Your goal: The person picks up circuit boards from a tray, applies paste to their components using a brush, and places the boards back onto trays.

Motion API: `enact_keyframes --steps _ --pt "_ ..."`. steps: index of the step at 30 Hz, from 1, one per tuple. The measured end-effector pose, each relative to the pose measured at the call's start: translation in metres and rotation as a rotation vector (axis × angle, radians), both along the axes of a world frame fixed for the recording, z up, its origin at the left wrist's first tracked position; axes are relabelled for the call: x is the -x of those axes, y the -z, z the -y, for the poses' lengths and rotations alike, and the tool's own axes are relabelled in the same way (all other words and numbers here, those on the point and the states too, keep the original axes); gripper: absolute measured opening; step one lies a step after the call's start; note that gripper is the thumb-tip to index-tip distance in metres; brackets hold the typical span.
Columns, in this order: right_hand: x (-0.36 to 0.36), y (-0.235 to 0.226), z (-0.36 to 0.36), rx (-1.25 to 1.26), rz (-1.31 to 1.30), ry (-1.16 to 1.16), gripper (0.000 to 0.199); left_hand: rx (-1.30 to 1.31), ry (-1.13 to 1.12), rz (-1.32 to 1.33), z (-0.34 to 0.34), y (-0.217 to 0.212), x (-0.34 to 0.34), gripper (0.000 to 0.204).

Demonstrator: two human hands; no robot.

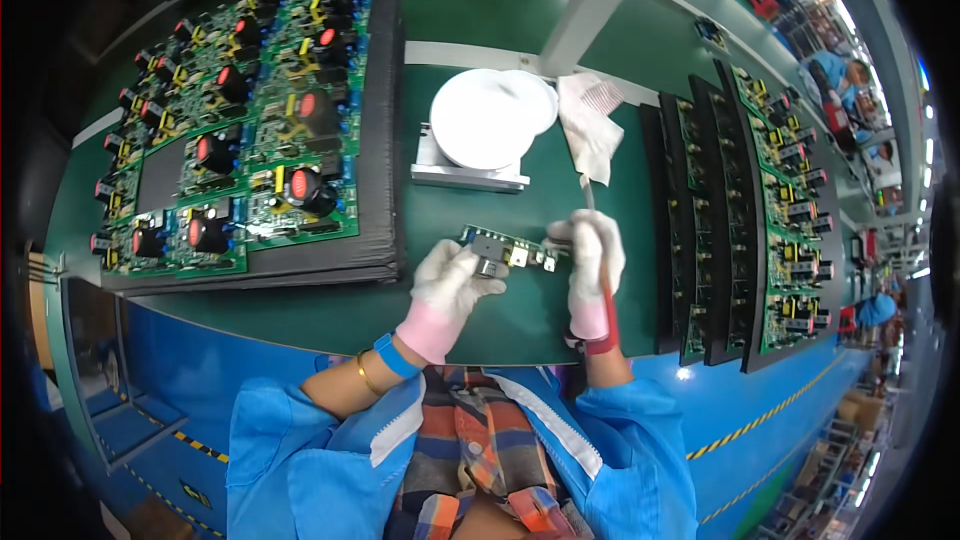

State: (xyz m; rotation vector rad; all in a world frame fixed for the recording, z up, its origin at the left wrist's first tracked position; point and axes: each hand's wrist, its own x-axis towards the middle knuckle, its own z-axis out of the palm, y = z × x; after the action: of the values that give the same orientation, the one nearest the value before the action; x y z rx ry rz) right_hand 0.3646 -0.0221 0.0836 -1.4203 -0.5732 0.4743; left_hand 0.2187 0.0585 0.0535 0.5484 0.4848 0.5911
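Note:
My left hand point(445, 285), in a white and pink glove, pinches the left end of a small green circuit board point(512, 252) with a dark block and pale metal parts on it. The gloved right hand point(592, 255) is closed round a slim, brush-like tool point(588, 194) with a reddish handle. Its narrow end points away from me, and its exact kind cannot be made out. The right fingertips are close to the board's right end; whether they touch it is unclear. Beyond the board, a round white dish point(483, 120) rests on a metal stand point(470, 176).
On the left, a black foam tray point(375, 140) carries rows of larger green boards point(310, 195). Several upright black panels point(715, 230) with boards stand at right. A crumpled white cloth point(590, 130) lies beside the dish, near a grey post point(600, 5). The green table's edge is close to me.

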Motion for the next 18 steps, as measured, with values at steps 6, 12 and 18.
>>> enact_keyframes --steps 6,12,18 --pt "0.004 0.017 0.004 0.121 0.307 -0.113 0.013 -0.063 0.091 -0.112 -0.007 0.000 0.007 0.018" --pt "0.002 0.021 0.001 0.102 0.297 -0.150 0.011 -0.761 -0.178 -0.614 -0.010 -0.008 0.001 0.042" --pt "0.001 0.029 0.001 0.038 0.353 -0.115 0.011 -0.879 -0.119 -0.670 -0.012 -0.008 -0.025 0.062"
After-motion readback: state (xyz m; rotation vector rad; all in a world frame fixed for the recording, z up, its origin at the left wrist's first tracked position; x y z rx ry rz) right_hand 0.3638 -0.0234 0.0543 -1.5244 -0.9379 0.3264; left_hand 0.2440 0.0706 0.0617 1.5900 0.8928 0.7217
